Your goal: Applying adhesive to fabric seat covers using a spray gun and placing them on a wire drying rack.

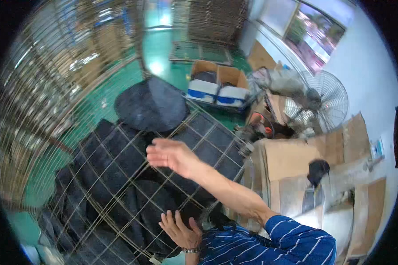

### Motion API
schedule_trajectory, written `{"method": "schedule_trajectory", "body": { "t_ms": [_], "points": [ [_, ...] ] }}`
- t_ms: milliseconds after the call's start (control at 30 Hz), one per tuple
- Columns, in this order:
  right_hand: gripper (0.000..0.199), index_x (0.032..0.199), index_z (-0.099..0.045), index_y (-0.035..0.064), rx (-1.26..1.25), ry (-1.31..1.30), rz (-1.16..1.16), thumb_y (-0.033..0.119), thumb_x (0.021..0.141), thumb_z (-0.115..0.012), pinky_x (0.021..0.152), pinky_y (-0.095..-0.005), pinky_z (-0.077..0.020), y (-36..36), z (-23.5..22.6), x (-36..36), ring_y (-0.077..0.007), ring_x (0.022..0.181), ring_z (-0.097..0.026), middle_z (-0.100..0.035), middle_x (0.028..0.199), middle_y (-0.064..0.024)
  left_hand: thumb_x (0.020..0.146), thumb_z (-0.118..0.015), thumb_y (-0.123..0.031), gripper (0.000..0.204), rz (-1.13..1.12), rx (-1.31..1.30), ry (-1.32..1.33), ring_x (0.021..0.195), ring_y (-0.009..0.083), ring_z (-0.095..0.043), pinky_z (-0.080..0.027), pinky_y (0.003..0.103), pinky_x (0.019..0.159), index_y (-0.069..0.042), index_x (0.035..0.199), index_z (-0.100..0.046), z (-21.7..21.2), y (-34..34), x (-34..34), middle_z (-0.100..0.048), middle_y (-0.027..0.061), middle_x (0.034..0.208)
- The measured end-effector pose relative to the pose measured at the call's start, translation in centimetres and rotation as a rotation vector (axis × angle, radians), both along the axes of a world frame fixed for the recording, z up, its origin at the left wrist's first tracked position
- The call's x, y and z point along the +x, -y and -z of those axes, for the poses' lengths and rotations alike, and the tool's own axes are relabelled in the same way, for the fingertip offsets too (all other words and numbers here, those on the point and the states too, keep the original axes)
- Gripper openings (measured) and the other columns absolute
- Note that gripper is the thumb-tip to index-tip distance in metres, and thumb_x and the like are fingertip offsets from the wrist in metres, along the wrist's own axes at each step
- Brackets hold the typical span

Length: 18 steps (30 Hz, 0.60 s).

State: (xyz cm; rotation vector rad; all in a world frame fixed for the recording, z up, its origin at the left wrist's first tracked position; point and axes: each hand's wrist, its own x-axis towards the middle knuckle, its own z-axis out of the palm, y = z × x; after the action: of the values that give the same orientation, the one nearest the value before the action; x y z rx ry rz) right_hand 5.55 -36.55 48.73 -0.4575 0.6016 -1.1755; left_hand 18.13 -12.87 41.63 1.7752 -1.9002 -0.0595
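Note:
Dark grey-black fabric-like pieces (93,154) lie heaped under and between a wire grid (139,148) in front of me. At the far end of the grid rests a rounded dark piece (150,104), its material not clear. My right hand (170,154) reaches across the grid, its fingers stretched out and slightly blurred, holding nothing. The rounded piece is just beyond it, apart from the fingers. Closer to my body, my left hand (181,229) is at the near edge of the grid with fingers spread and a band on the wrist. Whether its fingertips touch the wires is unclear.
Behind the grid, two open boxes (216,84) with dark contents stand on the green floor (190,73). A large fan (316,99) stands by the wall at right, near cardboard (287,159). Tall wire racks (44,97) line the left side.

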Motion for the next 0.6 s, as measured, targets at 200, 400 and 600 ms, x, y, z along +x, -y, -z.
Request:
{"method": "schedule_trajectory", "body": {
  "t_ms": [200, 400, 600],
  "points": [
    [0.037, 0.134, -0.06, -0.0005, 0.079, -0.135, 0.328, 0.014, 0.101, -0.067, 0.089, -0.0365, -0.0606, -20.7, 3.4, -13.7, -0.0226, 0.099, -0.072, -0.071, 0.111, -0.0135, 0.108, -0.049, -0.037, 0.05, 0.223, -0.068, 0.102, 0.143, 0.0468, -0.043, -0.032, 0.067, 0.118, 0.003, 0.138, -0.053, 0.4, -0.2, -0.3, -0.052, 0.0236, 0.145],
    [0.031, 0.118, -0.068, -0.0047, 0.725, -0.713, 1.069, 0.005, 0.088, -0.068, 0.073, -0.0327, -0.0582, -46.4, 19.6, -21.3, -0.0184, 0.081, -0.07, -0.074, 0.095, -0.0121, 0.105, -0.046, -0.058, 0.066, 0.404, -0.123, 0.083, 0.137, 0.045, -0.047, -0.032, 0.067, 0.114, -0.006, 0.146, -0.052, 0.1, 0.3, -1.5, -0.051, 0.021, 0.147],
    [0.035, 0.116, -0.066, 0.0035, 1.516, -1.741, 1.325, 0.009, 0.082, -0.07, 0.082, -0.0533, -0.054, -73.5, 30.6, -20.0, -0.0446, 0.093, -0.066, -0.069, 0.1, -0.0218, 0.106, -0.048, -0.054, 0.065, 0.484, -0.177, 0.195, 0.138, 0.0446, -0.047, -0.032, 0.065, 0.115, -0.002, 0.145, -0.052, 2.2, -1.8, -2.3, -0.053, 0.0239, 0.144]
  ]
}}
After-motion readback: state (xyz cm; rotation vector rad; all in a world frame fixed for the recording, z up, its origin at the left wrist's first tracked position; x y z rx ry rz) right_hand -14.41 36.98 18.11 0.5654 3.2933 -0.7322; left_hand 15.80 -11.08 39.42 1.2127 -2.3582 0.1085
